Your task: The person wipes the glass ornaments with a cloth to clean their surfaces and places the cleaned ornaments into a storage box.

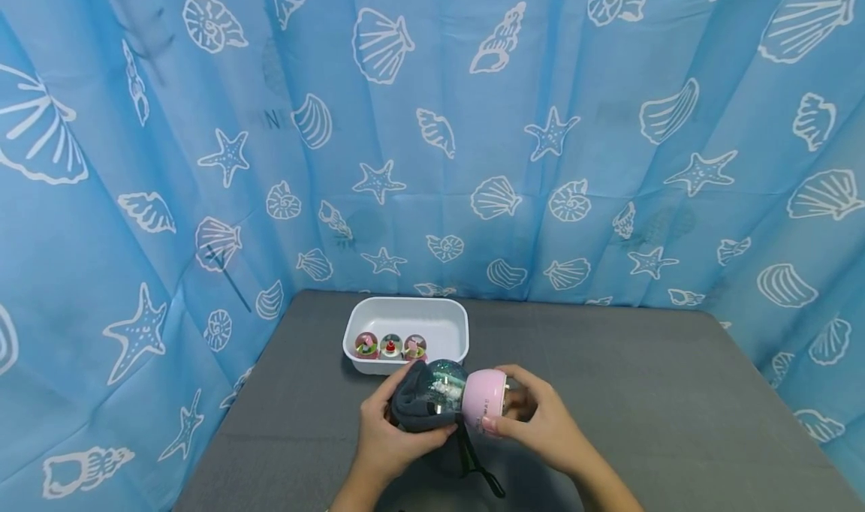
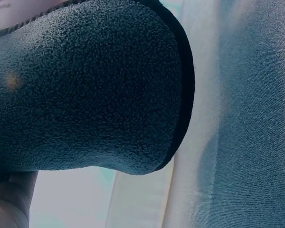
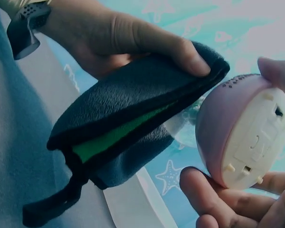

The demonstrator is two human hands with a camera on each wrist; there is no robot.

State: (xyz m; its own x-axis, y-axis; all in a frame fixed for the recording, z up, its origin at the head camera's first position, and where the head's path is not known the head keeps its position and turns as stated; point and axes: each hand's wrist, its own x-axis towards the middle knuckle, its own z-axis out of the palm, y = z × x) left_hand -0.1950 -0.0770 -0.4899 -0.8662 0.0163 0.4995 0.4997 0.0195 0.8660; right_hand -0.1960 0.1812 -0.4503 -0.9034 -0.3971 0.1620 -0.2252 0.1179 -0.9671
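Over the table, my right hand (image 1: 544,422) grips a snow globe by its pink base (image 1: 483,401), the glass dome (image 1: 449,386) pointing left. My left hand (image 1: 387,431) holds a dark grey fleecy cleaning cloth (image 1: 409,403) sewn like a pouch, its folds around the dome's left side. In the right wrist view, the cloth (image 3: 128,104) gapes to show a green lining (image 3: 116,135), and the base's cream underside (image 3: 259,140) faces the camera. A black loop (image 1: 488,482) dangles from the cloth. Dark fleece (image 2: 95,85) fills much of the left wrist view.
A white tray (image 1: 405,306) stands behind the hands, with three small snow globes (image 1: 391,347) in a row toward its front left. The grey-covered table (image 1: 642,392) meets a blue curtain (image 1: 432,137) printed with shells and starfish.
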